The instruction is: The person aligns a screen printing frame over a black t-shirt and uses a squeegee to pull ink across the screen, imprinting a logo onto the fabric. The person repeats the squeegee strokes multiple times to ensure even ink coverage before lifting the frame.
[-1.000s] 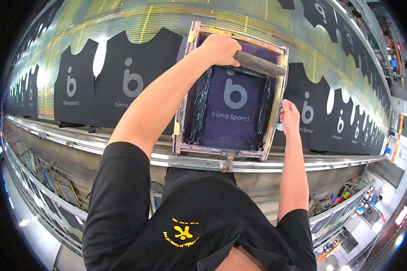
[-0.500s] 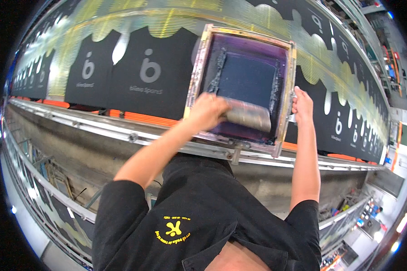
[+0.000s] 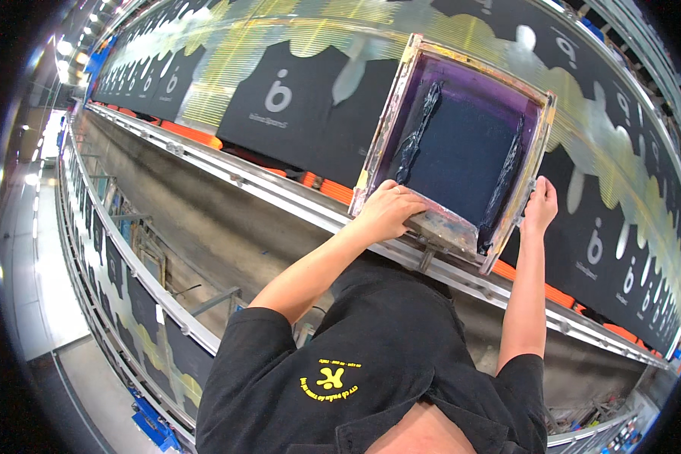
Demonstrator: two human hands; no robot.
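A screen-printing frame (image 3: pixel 387 122) lies tilted in the picture over the dark fabric pieces on the long table. Its dark mesh (image 3: pixel 469 151) has purple borders, with thick streaks of black ink down both sides. My left hand (image 3: pixel 392 212) is closed over the left part of a squeegee (image 3: pixel 448 228), which rests at the frame's near end. At the frame's right rail, my right hand (image 3: pixel 539 206) has its fingers closed round the outer edge; the grip itself is partly hidden.
Black sleeveless garment pieces (image 3: pixel 261 113) with pale round logos line the table. A metal rail (image 3: pixel 268 198) and orange strips (image 3: pixel 325 187) run along its near edge. Behind me stands another table (image 3: pixel 140 303) with dark pieces. A walkway (image 3: pixel 49 265) lies at far left.
The squeegee has come down to the frame's near end with my left hand and is no longer blurred. Frame and hands now appear farther right as the view has turned.
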